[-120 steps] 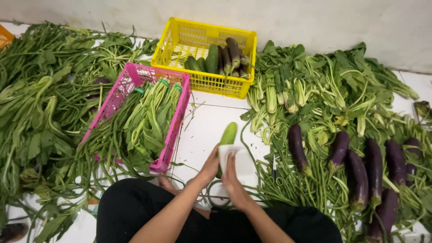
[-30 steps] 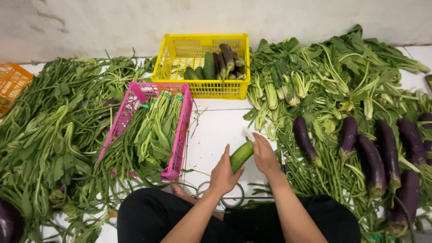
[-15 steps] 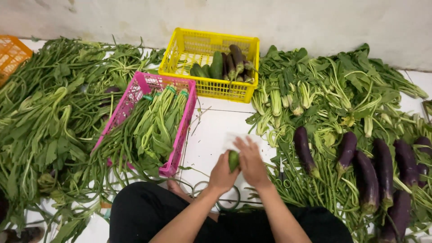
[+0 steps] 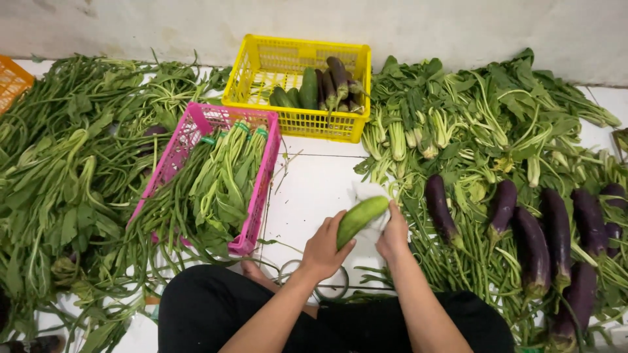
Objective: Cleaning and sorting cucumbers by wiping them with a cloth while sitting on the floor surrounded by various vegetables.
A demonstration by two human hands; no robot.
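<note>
Green cucumber point(image 4: 361, 219) in both hands, getting wrapped in white paper point(image 4: 366, 193) over the white floor point(image 4: 314, 189).

My left hand point(image 4: 322, 250) grips the lower end, fingers curled around it, and my right hand point(image 4: 394, 234) presses the paper sheet against the upper side, so the cucumber sits tilted between both grips, just above my knees. Looks like I'm mid-wrap; next move probably calls for rolling the paper round tight without letting it slip. Yellow crate point(image 4: 297, 85) with more cucumbers and eggplants sits straight ahead by the wall, pink crate point(image 4: 258, 189) of long beans to my left, purple eggplants point(image 4: 533, 245) on leafy greens point(image 4: 484, 131) to my right.
</note>
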